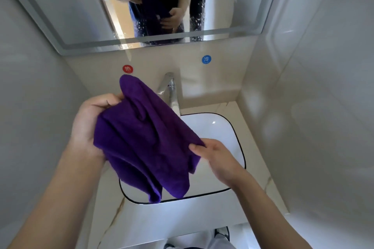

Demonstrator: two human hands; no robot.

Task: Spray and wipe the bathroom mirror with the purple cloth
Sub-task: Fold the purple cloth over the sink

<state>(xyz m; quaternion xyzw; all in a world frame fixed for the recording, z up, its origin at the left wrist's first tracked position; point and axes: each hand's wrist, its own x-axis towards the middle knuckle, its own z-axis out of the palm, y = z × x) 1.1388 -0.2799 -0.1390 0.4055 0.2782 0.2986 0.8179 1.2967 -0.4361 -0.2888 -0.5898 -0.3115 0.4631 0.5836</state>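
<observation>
Both hands are on the purple cloth (141, 143), held up over the sink (232, 133). The left hand (91, 123) cups the bunched upper edge, fingers curled round it; the right hand (214, 155) pinches the lower right corner between thumb and fingers. The cloth sags between them in loose folds, its tail hanging above the sink's near rim. Behind the sink a chrome faucet (170, 87) rises, partly hidden by the cloth. On the wall beyond the sink are a red sticker (128, 69) and a blue sticker (206, 59). Above those hangs the mirror (70, 6), speckled with droplets along its lower part. The sink sits in a pale tabletop (153, 222).
</observation>
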